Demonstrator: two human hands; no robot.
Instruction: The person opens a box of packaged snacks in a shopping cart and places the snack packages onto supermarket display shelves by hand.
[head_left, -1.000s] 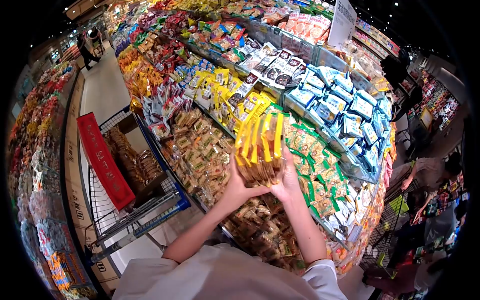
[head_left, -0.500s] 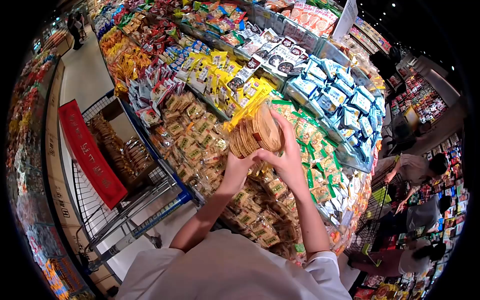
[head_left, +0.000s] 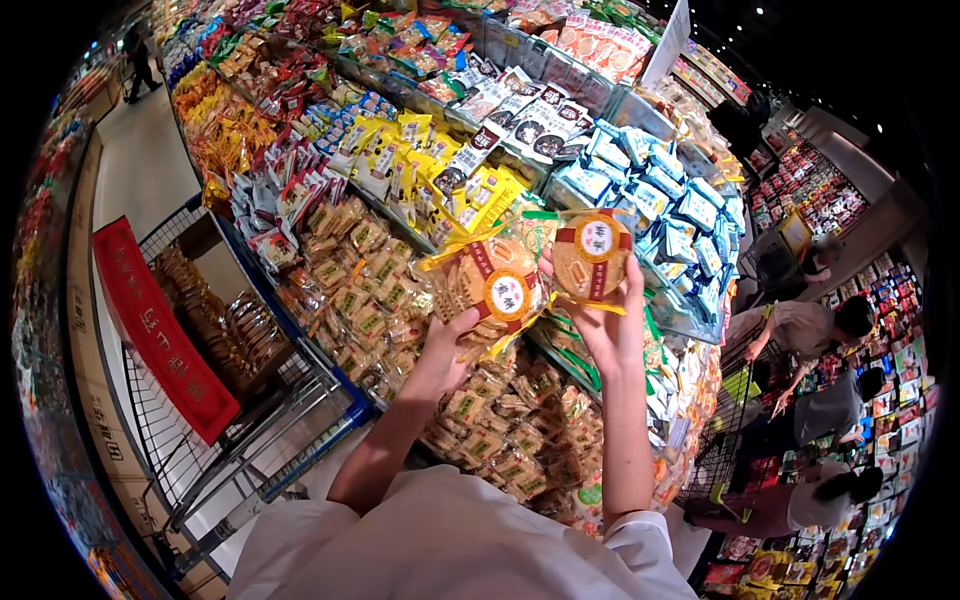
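Note:
My left hand point(head_left: 446, 352) is closed on the lower edge of a clear pack of round crackers point(head_left: 468, 272) with a yellow edge and a red and white label. Some of its fingers are hidden behind the pack. To its right, my right hand point(head_left: 612, 330) grips a second pack of round crackers point(head_left: 585, 262) with a similar label facing me. Both packs are held up side by side over the snack display. Below them lie small wrapped biscuits point(head_left: 490, 430) in a heap, with green-edged snack packets point(head_left: 570, 355) under my right hand.
A shopping cart point(head_left: 290, 440) stands at the left, holding a cardboard box point(head_left: 225, 260) of cracker packs and a red banner point(head_left: 165, 330). Yellow packets point(head_left: 400, 160) and blue-white packets point(head_left: 650, 190) fill bins ahead. Several people point(head_left: 830, 410) are at the right beside another cart point(head_left: 725, 440).
The crackers held together between both hands are now apart as two packs, one in each hand. Their labels have turned toward me, and my left hand has moved left.

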